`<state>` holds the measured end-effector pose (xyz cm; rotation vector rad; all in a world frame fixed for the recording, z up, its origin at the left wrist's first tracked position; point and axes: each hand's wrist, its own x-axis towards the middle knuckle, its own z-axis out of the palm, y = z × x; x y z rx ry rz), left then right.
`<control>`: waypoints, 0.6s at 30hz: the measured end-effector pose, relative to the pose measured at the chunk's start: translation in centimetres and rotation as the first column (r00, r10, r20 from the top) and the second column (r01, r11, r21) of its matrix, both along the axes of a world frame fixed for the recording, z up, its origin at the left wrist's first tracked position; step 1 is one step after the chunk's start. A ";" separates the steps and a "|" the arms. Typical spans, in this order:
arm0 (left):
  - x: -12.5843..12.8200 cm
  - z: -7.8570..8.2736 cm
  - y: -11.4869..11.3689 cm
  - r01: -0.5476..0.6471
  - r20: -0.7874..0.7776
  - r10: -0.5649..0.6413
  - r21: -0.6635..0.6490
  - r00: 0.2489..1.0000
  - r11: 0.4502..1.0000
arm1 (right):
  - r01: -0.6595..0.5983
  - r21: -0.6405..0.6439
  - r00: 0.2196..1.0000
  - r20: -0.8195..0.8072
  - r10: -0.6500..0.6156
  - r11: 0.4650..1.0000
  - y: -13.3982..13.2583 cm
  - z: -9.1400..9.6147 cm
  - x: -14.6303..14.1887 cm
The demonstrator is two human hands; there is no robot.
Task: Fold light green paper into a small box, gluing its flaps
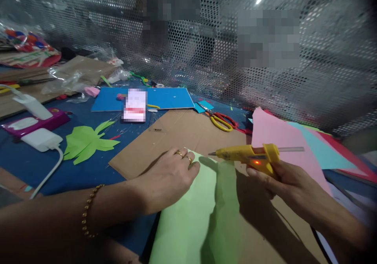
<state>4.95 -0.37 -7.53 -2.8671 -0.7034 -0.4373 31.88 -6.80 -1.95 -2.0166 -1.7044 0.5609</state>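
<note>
My right hand (287,183) is closed round the handle of a yellow glue gun (249,156). Its nozzle points left and its orange light is on; a clear glue stick sticks out of the back. My left hand (169,175), with rings and a bead bracelet, lies with curled fingers on the top edge of a light green paper sheet (191,221). The sheet rests on a brown cardboard piece (182,132). The nozzle tip hovers just right of my left fingers, above the green paper's upper edge.
Pink, teal and red paper sheets (279,134) lie at the right. Yellow-and-red scissors (222,119) sit behind the cardboard, a blue mat (167,98) farther back. A green leaf cut-out (86,140), white charger (41,138) with cable and magenta box (38,122) lie at left. Perforated metal screen behind.
</note>
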 end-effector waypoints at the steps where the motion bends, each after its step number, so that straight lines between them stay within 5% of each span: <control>1: 0.0 0.0 0.0 0.000 0.000 0.000 -0.001 1.000 1.000 | -0.015 -0.037 1.000 -0.021 0.014 0.999 -0.1 0.0 0.1; 6: 0.1 0.0 0.0 -0.003 0.001 0.003 0.000 1.000 1.000 | -0.010 -0.028 0.999 -0.042 0.009 1.000 -0.3 0.1 0.3; 9: 0.1 0.0 0.0 0.000 -0.005 0.000 0.003 1.000 1.000 | -0.016 0.047 0.980 -0.196 0.025 0.999 -0.1 0.0 0.3; 14: 0.1 0.1 -0.1 -0.012 -0.002 0.012 -0.010 1.000 1.000 | 0.198 0.086 0.725 -0.683 -0.087 0.976 0.5 -1.6 -0.9; 18: 0.1 0.2 -0.2 -0.028 0.035 0.028 -0.013 0.999 1.000 | 0.258 0.067 0.682 -0.719 -0.133 0.964 0.8 -2.7 -3.3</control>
